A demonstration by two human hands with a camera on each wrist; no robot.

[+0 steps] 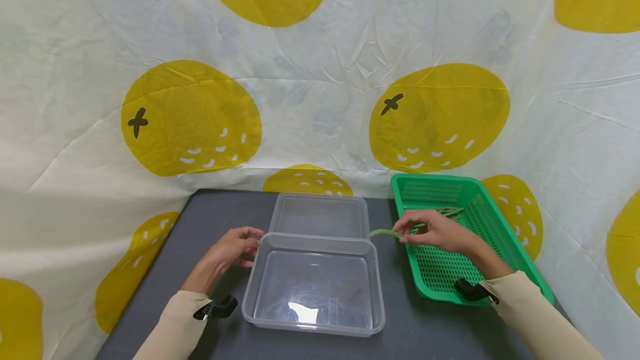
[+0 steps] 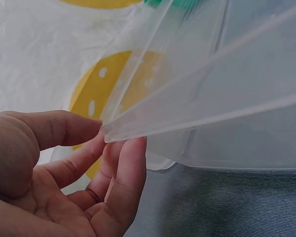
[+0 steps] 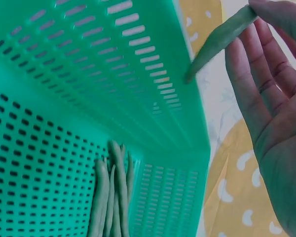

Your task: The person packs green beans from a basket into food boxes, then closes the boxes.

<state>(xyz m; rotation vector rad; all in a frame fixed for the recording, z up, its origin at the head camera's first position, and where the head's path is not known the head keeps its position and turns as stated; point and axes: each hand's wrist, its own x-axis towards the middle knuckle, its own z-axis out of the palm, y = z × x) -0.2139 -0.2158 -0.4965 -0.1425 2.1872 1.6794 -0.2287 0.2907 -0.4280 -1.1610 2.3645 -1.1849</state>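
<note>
A slim, slightly curved green bean (image 1: 384,233), smooth and matte, is near the far right corner of the clear container; your right hand (image 1: 435,230) pinches one end between thumb and fingertips. The container (image 1: 312,327) itself is shiny, translucent plastic, rectangular with rounded corners, and your left hand (image 1: 230,249) grips its rim at the far left corner. Just behind it lies a flat, clear lid (image 1: 320,216). To its right you have a green plastic basket (image 1: 490,221), its walls slotted, holding more long beans (image 3: 116,192). Beneath the container is a dark grey table (image 1: 220,213); behind hangs creased, fruit-printed cloth (image 1: 315,115).
</note>
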